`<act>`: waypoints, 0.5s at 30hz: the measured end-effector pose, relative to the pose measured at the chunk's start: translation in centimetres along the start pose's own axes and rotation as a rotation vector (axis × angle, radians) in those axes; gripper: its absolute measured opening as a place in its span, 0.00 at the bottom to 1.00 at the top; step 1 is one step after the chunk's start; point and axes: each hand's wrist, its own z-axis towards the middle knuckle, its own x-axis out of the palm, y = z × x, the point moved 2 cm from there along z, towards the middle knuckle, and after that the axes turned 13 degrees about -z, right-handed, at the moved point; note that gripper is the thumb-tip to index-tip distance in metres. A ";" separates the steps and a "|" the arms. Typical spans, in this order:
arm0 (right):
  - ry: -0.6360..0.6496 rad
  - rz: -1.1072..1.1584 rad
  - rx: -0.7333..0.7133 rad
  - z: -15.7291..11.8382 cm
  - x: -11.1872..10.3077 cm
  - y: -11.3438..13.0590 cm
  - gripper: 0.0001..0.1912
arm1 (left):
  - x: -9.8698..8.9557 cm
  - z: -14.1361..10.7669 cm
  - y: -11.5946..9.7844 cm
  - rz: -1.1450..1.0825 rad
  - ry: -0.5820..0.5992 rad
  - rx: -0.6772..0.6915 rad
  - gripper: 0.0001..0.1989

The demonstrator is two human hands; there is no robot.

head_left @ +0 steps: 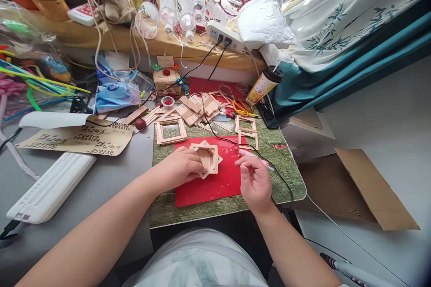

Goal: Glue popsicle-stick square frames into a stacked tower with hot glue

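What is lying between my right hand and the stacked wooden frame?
In the head view, only the red sheet shows between your right hand and the stacked wooden frame.

Two hands, two plugs, one cup

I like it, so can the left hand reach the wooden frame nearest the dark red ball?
Probably yes: the wooden frame lies just beyond the left hand and nothing seems between them, but that hand's touching stacked frames.
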 end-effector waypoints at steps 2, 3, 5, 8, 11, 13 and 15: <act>-0.021 0.021 0.016 0.3 -0.7 0.3 0.06 | 0.0 0.0 0.0 -0.005 0.005 0.003 0.09; -0.023 0.024 0.021 0.4 -0.9 0.4 0.05 | 0.0 0.0 0.0 -0.006 0.007 0.006 0.09; -0.004 0.002 0.017 0.6 -1.2 0.6 0.06 | 0.0 0.0 0.1 -0.005 0.004 0.010 0.09; 0.060 -0.079 0.001 0.5 -1.3 0.9 0.11 | 0.0 0.0 0.2 0.000 -0.002 0.010 0.09; 0.126 -0.096 -0.010 0.2 -1.1 1.3 0.16 | 0.1 0.0 0.3 -0.005 0.004 0.017 0.09; 0.160 -0.076 0.009 -0.1 -0.8 1.4 0.16 | 0.1 0.0 0.2 0.003 0.002 0.020 0.09; 0.172 -0.054 0.076 -0.3 -0.4 1.4 0.11 | 0.0 0.0 -0.1 0.022 -0.003 0.022 0.10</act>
